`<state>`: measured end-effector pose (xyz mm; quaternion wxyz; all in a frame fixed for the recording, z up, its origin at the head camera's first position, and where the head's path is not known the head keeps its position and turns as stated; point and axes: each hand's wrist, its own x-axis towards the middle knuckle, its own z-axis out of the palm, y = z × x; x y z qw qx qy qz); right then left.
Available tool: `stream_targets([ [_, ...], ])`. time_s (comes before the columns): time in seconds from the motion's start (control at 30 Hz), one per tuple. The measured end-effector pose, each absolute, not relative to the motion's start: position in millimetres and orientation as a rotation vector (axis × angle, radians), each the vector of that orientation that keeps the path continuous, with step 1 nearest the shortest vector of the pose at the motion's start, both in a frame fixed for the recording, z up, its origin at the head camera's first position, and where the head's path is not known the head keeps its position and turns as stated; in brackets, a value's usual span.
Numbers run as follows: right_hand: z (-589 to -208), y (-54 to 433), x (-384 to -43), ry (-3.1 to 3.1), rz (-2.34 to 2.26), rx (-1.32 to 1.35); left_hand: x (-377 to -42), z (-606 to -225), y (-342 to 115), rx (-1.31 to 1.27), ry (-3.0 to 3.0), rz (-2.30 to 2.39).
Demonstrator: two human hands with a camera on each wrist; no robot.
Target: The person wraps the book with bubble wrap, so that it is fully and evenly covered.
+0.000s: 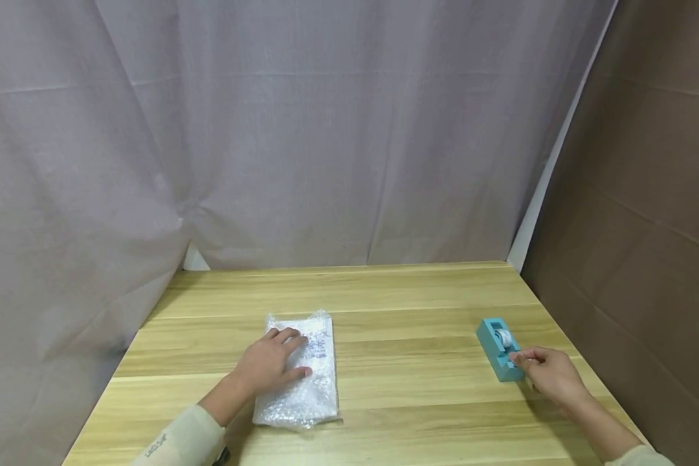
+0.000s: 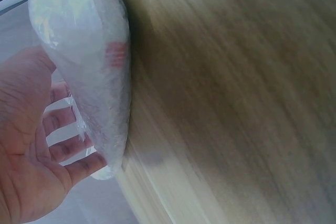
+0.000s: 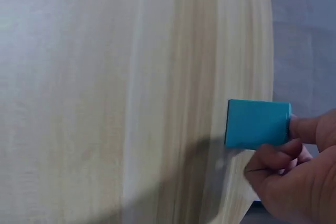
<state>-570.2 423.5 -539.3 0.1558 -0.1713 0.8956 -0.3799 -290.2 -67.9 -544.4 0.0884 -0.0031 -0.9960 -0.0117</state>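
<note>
A flat package in bubble wrap (image 1: 317,395), with blue printing under the plastic, lies on the table left of the middle. My left hand (image 1: 270,362) rests on top of it, fingers spread and slightly bent. In the left wrist view the fingers (image 2: 65,148) reach over the wrap's edge, and a red mark shows on its side. To the right stands a teal tape dispenser (image 1: 492,346) with a roll of tape (image 1: 503,338) in it. My right hand (image 1: 550,374) pinches the tape's end with thumb and forefinger at the dispenser's near end; the fingertips mostly hide that strip.
The wooden table (image 1: 408,362) runs back to a grey curtain (image 1: 349,129). A brown curtain (image 1: 646,213) hangs along its right edge. Bare tabletop lies between the package and the dispenser.
</note>
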Motion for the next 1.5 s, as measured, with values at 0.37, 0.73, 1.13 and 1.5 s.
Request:
stream_targets([
  [0.37, -547, 421, -568, 2.254, -1.431, -0.267, -292, -539, -67, 0.017, -2.993, -0.111],
  [0.73, -546, 427, -568, 1.863, -1.612, -0.159, -292, -541, -69, 0.016, -3.004, -0.073],
  [1.13, -537, 425, -569, 1.907, -1.564, -0.209, -292, -539, -66, 0.018, -3.012, -0.101],
  [1.5, -534, 431, -567, 2.0, -1.422, -0.376, -295, -541, -62, 0.013, -3.018, -0.112],
])
